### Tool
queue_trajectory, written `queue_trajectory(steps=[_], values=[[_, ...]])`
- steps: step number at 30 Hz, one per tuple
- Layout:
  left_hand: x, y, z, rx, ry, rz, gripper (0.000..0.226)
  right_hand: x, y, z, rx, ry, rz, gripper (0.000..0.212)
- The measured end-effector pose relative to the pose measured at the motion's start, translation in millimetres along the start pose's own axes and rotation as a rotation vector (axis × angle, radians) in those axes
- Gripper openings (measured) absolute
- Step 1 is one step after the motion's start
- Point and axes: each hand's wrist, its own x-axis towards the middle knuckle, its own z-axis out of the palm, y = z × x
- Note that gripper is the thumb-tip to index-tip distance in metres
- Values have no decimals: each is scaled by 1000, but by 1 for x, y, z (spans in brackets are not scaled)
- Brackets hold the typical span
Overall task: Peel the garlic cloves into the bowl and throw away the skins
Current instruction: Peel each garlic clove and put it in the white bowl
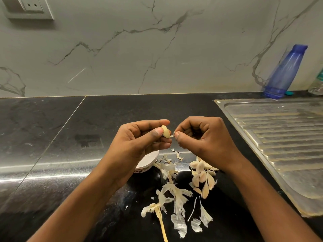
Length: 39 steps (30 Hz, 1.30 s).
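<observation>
My left hand (143, 137) grips a pale yellow garlic clove (166, 131) between thumb and fingers, above the black counter. My right hand (201, 135) pinches a thin strip of skin (172, 136) at the clove's lower tip. A small white bowl (148, 162) stands under my left hand, mostly hidden by it. Several unpeeled cloves (202, 175) lie in a heap under my right wrist. Loose papery skins (176, 194) and a dry garlic stem (161, 222) are scattered on the counter nearer to me.
A steel sink drainboard (279, 137) fills the right side. A blue plastic bottle (286, 70) leans at the marble wall at back right, beside a clear bottle (317, 84). A wall socket (33, 6) sits at top left. The black counter (52, 137) stretches left.
</observation>
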Motion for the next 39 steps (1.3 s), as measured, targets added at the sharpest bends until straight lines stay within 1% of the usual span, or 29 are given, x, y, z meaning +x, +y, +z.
queue_trajectory(steps=[3, 6, 12, 18, 23, 25, 28, 33, 36, 39], values=[[0, 0, -2, 3, 11, 7, 34, -1, -1, -1, 76, -71, 32, 3], [0, -1, -1, 16, 18, 7, 34, -2, -3, 1, 102, -108, 36, 7], [1, 1, -2, -2, 36, 0, 36, -1, -6, 2, 165, -83, 61, 7], [-2, 1, 3, 5, 30, 0, 36, -1, -7, 6, 106, -64, -1, 8], [-2, 2, 1, -6, 91, 30, 29, -2, -9, 5, 68, -21, -31, 10], [-2, 5, 0, -12, 66, 22, 34, -2, -9, 5, 68, -30, -36, 11], [-3, 7, 1, 29, 25, 16, 42, -2, -9, 6, 63, -45, -39, 11], [-4, 3, 2, 147, 45, 40, 36, -3, -7, 8, 68, -43, -53, 16], [-3, 3, 1, 113, 44, 12, 32, -3, -9, 8, 95, -22, -65, 12], [-3, 4, 3, 15, 17, -34, 29, -2, -10, 7, 148, -23, -75, 10]])
